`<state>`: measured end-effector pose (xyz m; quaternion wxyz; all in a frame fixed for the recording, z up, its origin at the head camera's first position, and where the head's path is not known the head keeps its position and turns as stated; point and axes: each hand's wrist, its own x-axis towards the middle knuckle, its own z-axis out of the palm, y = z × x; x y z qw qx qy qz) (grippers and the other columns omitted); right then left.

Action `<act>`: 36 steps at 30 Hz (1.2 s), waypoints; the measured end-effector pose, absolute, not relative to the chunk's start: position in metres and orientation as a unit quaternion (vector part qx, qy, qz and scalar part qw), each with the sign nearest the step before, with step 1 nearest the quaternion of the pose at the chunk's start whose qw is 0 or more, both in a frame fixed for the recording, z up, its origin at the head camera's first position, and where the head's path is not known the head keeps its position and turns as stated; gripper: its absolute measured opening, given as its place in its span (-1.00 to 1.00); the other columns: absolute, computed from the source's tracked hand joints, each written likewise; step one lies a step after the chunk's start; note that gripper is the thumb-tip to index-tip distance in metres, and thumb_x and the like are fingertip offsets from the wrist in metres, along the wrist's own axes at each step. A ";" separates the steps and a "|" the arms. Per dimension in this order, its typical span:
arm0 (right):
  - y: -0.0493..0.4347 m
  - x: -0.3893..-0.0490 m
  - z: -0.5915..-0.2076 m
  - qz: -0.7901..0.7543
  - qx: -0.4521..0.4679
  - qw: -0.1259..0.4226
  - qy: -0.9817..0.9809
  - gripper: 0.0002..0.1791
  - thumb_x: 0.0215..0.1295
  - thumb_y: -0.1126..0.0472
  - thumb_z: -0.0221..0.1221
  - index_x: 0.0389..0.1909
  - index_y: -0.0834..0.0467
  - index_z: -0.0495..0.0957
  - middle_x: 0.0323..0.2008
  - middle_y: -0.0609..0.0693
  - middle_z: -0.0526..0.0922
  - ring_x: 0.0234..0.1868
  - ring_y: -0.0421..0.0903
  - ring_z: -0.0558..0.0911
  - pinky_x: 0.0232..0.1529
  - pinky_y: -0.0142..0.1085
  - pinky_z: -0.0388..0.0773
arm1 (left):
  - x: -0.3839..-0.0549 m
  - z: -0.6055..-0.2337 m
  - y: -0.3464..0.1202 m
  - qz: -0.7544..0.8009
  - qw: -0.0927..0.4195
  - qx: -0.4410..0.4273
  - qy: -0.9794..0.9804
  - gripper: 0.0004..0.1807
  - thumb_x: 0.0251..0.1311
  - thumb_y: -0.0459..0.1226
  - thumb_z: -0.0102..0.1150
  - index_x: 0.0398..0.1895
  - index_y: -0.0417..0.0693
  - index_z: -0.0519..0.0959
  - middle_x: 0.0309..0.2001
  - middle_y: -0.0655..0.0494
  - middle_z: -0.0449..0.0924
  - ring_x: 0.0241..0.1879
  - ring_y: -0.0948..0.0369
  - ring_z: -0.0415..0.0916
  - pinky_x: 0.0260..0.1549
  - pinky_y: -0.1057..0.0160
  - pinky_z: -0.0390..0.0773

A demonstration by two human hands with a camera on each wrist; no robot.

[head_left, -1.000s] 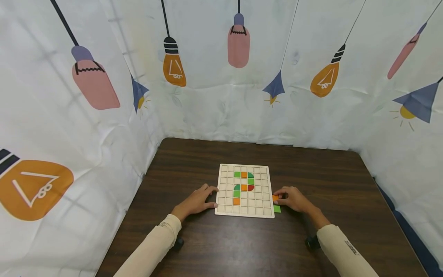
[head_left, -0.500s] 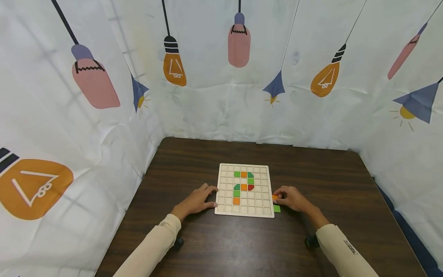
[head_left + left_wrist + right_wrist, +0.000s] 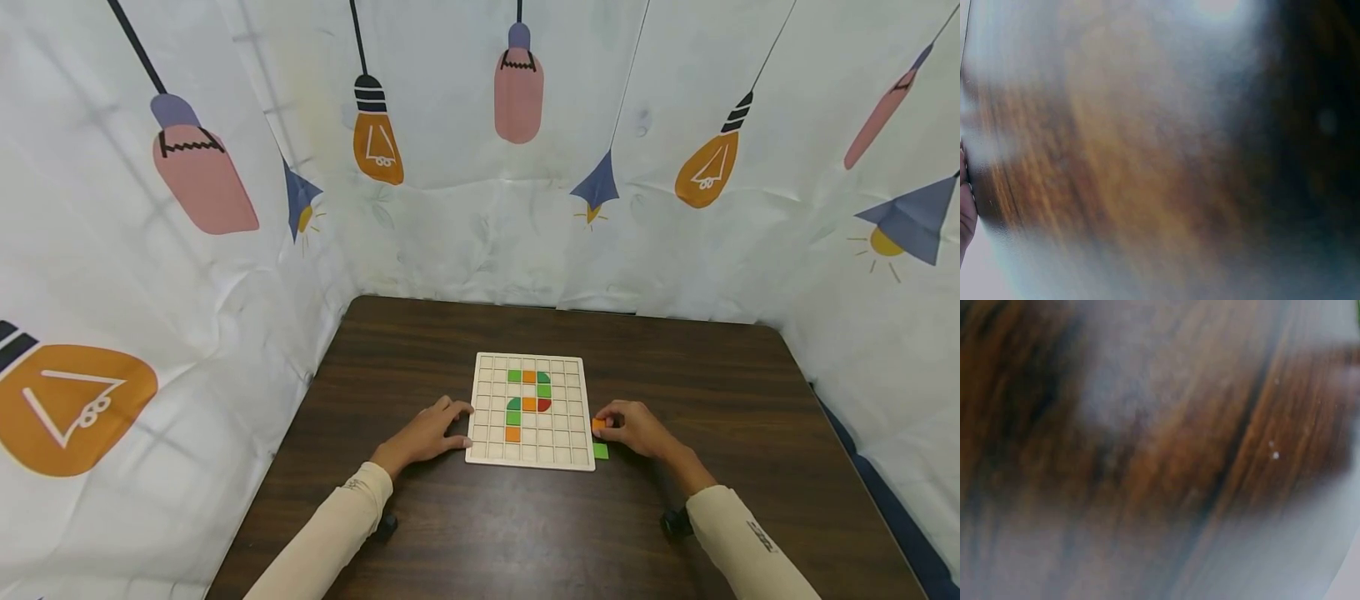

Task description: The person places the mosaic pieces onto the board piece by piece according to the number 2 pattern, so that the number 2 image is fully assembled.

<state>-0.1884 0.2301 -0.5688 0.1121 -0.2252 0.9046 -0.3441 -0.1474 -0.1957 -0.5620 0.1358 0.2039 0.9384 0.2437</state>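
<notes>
A pale square grid board (image 3: pixel 558 446) lies on the dark wood table. Several coloured tiles sit in its cells: green, orange and red, some with a rounded corner, such as the red tile (image 3: pixel 543 406). My left hand (image 3: pixel 426 431) rests at the board's left edge, thumb and fingers spread apart and touching the rim. Just off the right edge, my right hand (image 3: pixel 637 427) pinches an orange square tile (image 3: pixel 597 424) between thumb and fingers. Below it, a light green tile (image 3: pixel 601 451) lies beside the board.
The brown table (image 3: pixel 480 533) stretches around the board on every side. A white curtain (image 3: pixel 450 242) printed with hanging lamps encloses the table's back and sides. Both wrist views show mostly blurred wood grain.
The orange tile at my right fingertips has shifted and tilted slightly, showing more clearly beside the board. My left hand keeps its place at the rim.
</notes>
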 end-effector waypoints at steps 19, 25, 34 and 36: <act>0.206 -0.189 -0.553 -0.388 -0.257 0.091 0.880 -0.76 0.22 0.18 0.41 -0.13 0.16 0.70 -0.37 -0.11 0.54 -0.36 -0.24 0.49 -0.39 -0.43 0.45 | -0.146 -0.561 -0.196 0.243 0.134 0.202 0.939 -0.34 0.29 0.10 0.26 0.40 0.21 0.36 0.03 0.09 0.42 -0.02 0.15 0.50 0.01 0.04 0.50; 0.185 -0.188 -0.550 -0.403 -0.268 0.086 0.871 -0.76 0.21 0.17 0.42 -0.14 0.16 0.71 -0.39 -0.12 0.54 -0.43 -0.22 0.44 -0.46 -0.44 0.37 | -0.147 -0.562 -0.195 0.240 0.131 0.206 0.940 -0.35 0.29 0.10 0.26 0.40 0.19 0.36 0.01 0.09 0.42 -0.05 0.16 0.49 -0.01 0.06 0.50; 0.160 -0.186 -0.556 -0.410 -0.293 0.097 0.858 -0.79 0.17 0.20 0.44 -0.19 0.13 0.71 -0.41 -0.14 0.56 -0.44 -0.28 0.43 -0.44 -0.44 0.39 | -0.146 -0.561 -0.195 0.238 0.132 0.208 0.939 -0.36 0.30 0.09 0.26 0.39 0.20 0.36 0.01 0.09 0.41 -0.05 0.17 0.49 -0.01 0.06 0.49; 0.155 -0.186 -0.558 -0.408 -0.300 0.097 0.857 -0.80 0.18 0.20 0.44 -0.20 0.12 0.71 -0.41 -0.15 0.55 -0.43 -0.29 0.43 -0.43 -0.43 0.39 | -0.145 -0.560 -0.195 0.239 0.132 0.207 0.939 -0.36 0.29 0.09 0.26 0.39 0.20 0.36 0.00 0.10 0.41 -0.05 0.17 0.48 -0.02 0.06 0.49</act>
